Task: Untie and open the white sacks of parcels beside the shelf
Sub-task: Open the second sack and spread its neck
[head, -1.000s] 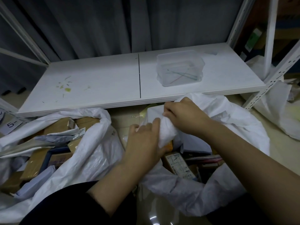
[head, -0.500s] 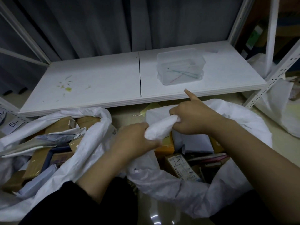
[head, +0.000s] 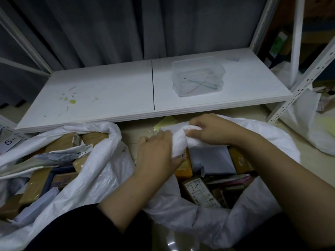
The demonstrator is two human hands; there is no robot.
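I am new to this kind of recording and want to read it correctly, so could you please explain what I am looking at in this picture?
There is no machine here. A person wears a camera on the head, so the single view looks forward and down at their own arms. The left hand and right hand both grip the twisted fabric at the rim of a white sack, whose opening shows parcels. A second white sack lies open to its left, also holding parcels. Behind them is a low white shelf carrying a clear plastic box with thin coloured strips inside.
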